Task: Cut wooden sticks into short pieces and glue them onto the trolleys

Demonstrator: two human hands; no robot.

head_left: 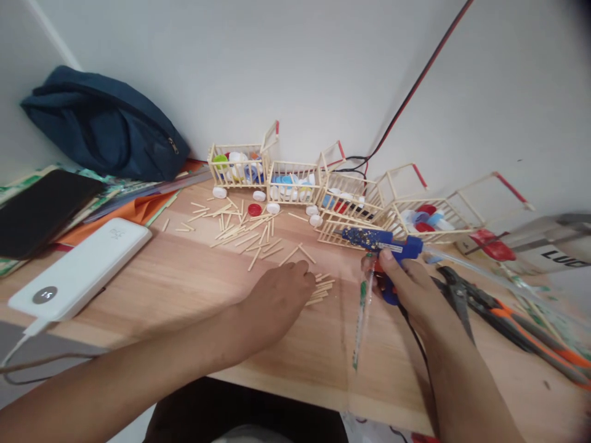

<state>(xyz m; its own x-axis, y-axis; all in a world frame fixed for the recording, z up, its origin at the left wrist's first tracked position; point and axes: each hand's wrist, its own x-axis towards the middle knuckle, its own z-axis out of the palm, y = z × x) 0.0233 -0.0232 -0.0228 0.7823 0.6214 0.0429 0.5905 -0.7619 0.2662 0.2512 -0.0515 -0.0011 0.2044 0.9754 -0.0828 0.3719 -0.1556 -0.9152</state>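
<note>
My right hand (415, 289) is wrapped round a blue glue gun (378, 239), whose nozzle points left. A clear glue stick (471, 264) runs out of its back end. My left hand (281, 301) is low over the table, fingers curled down beside a small bunch of short wooden sticks (321, 295); its fingertips are hidden, so what they pinch cannot be seen. More loose sticks (244, 231) are scattered beyond it. Behind the gun is a flat stick frame (330, 231). A clear strip with green marks (359, 320) lies beneath the gun.
Several small stick carts filled with bottle caps, such as the leftmost cart (237, 166), line the wall. Orange-handled pliers (508, 320) lie at right. At left are a white power bank (83, 267), a black phone (44, 206) and a blue bag (108, 126).
</note>
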